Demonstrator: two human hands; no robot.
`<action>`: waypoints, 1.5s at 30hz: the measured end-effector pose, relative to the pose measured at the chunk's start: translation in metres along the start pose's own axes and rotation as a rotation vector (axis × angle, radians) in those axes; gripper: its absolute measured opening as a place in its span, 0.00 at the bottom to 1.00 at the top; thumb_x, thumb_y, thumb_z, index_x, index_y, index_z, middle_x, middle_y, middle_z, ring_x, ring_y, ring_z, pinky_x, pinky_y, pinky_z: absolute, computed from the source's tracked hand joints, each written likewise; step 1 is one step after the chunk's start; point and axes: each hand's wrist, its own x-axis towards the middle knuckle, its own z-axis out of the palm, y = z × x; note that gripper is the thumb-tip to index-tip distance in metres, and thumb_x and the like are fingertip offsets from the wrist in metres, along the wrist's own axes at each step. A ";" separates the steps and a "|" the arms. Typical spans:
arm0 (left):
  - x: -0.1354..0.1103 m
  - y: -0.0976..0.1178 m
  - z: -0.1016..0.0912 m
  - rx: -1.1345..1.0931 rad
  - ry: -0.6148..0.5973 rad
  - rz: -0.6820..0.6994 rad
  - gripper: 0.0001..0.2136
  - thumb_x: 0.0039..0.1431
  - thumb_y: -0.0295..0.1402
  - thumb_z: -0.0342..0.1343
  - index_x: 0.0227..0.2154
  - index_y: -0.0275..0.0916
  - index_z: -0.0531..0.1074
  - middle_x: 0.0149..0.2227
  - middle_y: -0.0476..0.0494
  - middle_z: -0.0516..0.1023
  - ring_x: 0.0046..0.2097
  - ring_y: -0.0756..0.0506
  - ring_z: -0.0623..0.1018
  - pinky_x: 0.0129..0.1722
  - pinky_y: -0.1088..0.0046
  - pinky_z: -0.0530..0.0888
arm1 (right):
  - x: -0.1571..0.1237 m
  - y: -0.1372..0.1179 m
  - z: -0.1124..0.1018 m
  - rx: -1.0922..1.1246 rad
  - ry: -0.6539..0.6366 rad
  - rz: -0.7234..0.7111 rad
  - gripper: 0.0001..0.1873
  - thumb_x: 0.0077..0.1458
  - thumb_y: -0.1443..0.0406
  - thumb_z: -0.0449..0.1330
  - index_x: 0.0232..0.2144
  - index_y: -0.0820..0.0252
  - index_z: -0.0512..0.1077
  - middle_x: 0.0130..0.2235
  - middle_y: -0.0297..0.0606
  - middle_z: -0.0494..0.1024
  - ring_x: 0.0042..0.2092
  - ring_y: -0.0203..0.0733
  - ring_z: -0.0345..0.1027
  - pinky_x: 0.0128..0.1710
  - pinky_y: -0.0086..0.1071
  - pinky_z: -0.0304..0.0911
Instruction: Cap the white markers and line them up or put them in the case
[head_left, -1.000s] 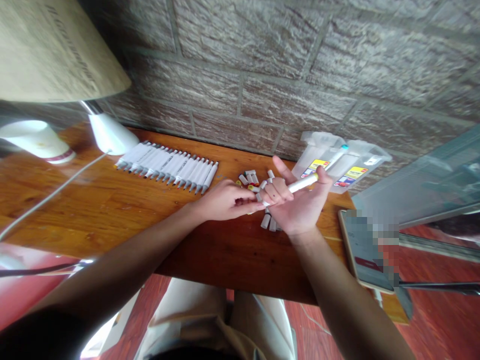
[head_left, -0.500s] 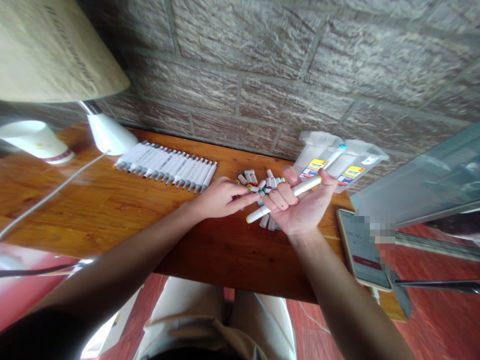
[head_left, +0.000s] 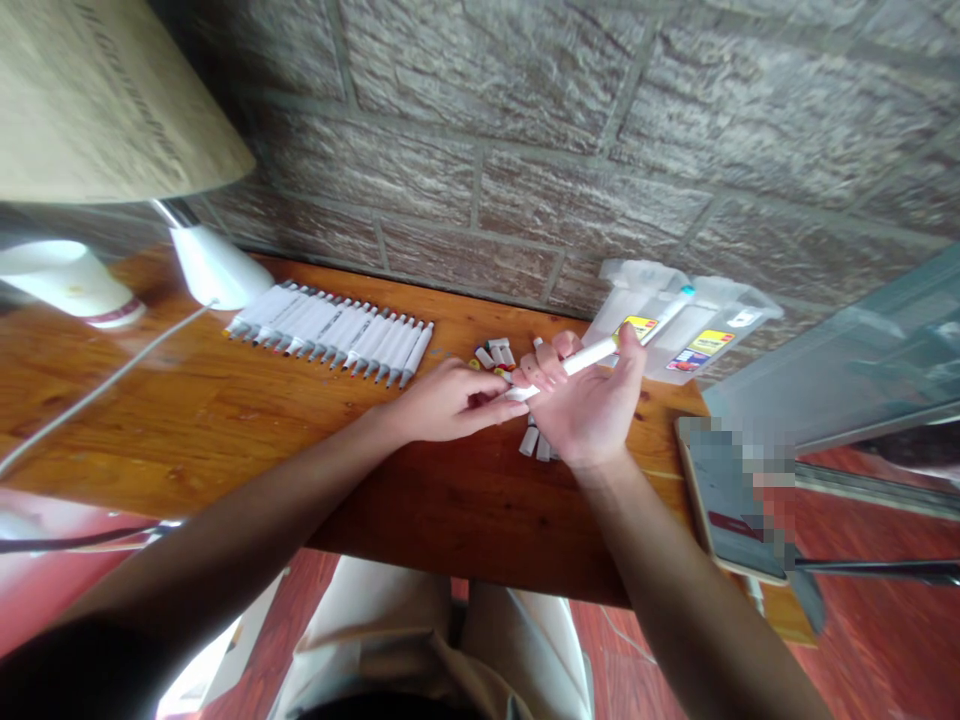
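A white marker point(head_left: 589, 355) lies slantwise across my right hand point(head_left: 589, 405), with the fingers curled over it and the thumb near its upper end. At the marker's lower left end, my left hand point(head_left: 450, 398) pinches it between thumb and fingers. That end is partly covered, so its colour does not show. Behind and below the hands lies a loose pile of marker caps point(head_left: 498, 353), much of it hidden by my right hand. To the left, several white markers point(head_left: 330, 330) lie side by side in a slanted row, their tips bare and pointing toward me.
A clear plastic case point(head_left: 679, 325) with yellow labels stands against the stone wall; a blue-ended marker shows in it. A phone point(head_left: 731, 505) lies at the table's right edge. At left are a lamp point(head_left: 214, 265), its cord and a white paper cup point(head_left: 71, 285).
The marker's lower left end has come into my left hand's pinch; before, it stuck out free with its yellow end showing. My right hand has shifted slightly left and up.
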 end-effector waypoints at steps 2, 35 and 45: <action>0.000 0.002 0.002 -0.039 0.009 -0.024 0.17 0.69 0.42 0.52 0.29 0.38 0.77 0.24 0.50 0.79 0.24 0.52 0.73 0.28 0.76 0.64 | 0.001 0.002 0.002 -0.022 0.006 0.004 0.31 0.59 0.37 0.53 0.21 0.54 0.65 0.20 0.29 0.59 0.24 0.37 0.57 0.31 0.36 0.65; 0.000 -0.005 -0.001 -0.077 0.214 -0.077 0.13 0.68 0.41 0.53 0.42 0.37 0.76 0.34 0.47 0.81 0.31 0.51 0.76 0.34 0.78 0.69 | 0.013 -0.009 -0.019 -0.293 0.098 -0.186 0.14 0.51 0.53 0.71 0.35 0.54 0.81 0.38 0.35 0.84 0.25 0.28 0.59 0.21 0.24 0.55; 0.001 -0.004 -0.001 -0.043 0.252 -0.084 0.14 0.69 0.39 0.52 0.48 0.37 0.76 0.40 0.44 0.83 0.36 0.50 0.79 0.39 0.78 0.72 | 0.011 0.002 -0.017 -0.330 0.054 -0.042 0.17 0.49 0.52 0.70 0.36 0.56 0.82 0.40 0.36 0.84 0.24 0.27 0.60 0.20 0.24 0.53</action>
